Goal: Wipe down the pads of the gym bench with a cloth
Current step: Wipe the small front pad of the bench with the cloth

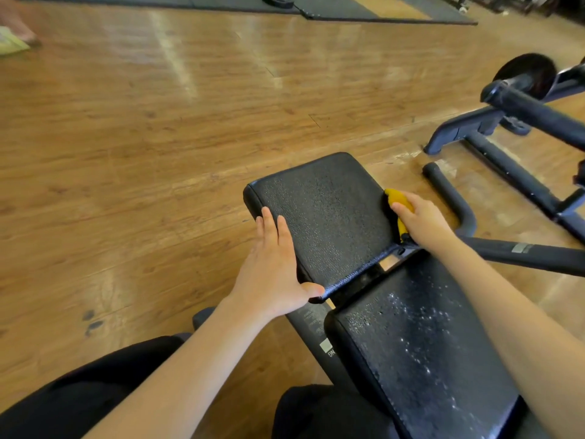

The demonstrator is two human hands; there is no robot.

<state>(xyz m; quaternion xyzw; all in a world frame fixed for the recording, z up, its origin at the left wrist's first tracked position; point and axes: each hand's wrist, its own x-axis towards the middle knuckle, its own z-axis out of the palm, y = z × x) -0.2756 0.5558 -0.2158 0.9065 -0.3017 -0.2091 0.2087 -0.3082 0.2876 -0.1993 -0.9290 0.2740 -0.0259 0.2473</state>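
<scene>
We see the right hand [422,221] gripping a yellow cloth [399,204] against the right edge of the seat pad [326,210]. The left hand [272,267], fingers straight, rests flat on the pad's left edge. The droplet-flecked back pad [421,350] lies nearer us.

This was a gym. A black padded bench [319,213] stood on a wood-plank floor [158,137]. Right of the bench lay a machine's black steel frame [506,163] carrying a weight plate [535,71]. Far beyond the bench stretched dark rubber mats [332,7].
</scene>
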